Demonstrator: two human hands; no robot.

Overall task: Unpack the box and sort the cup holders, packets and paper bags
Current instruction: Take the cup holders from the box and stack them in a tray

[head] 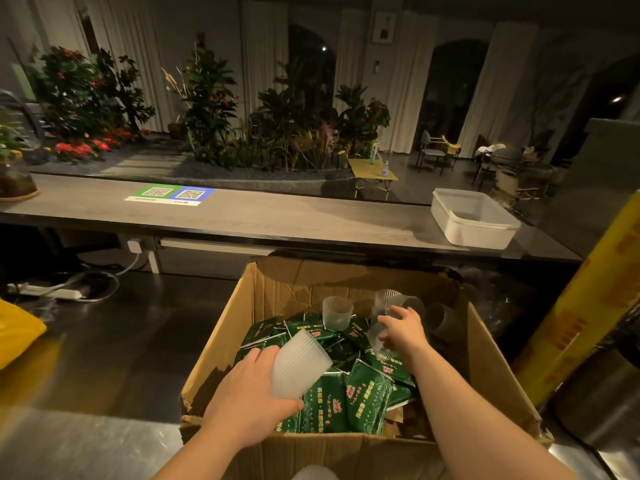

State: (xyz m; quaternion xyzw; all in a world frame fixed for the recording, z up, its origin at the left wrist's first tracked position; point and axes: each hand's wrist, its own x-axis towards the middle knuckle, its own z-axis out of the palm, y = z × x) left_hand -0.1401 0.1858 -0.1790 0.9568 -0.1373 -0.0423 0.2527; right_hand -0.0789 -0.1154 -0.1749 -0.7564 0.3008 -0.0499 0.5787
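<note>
Yellow roll (585, 306): cropped by right edge.
Yellow bag (15, 329): cropped by left edge.
QR sheet (169, 195): caption illegible.
Green packets (367, 400): print too small to read; box (235, 323) floor buried beneath.
Right hand (403, 329): fingertips and cup holder (379, 339) beneath blurred, grip indeterminable.
White object (313, 474): mostly below bottom edge.

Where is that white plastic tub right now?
In the head view the white plastic tub sits at the right end of the grey counter, beyond the cardboard box, near the yellow roll.
</note>
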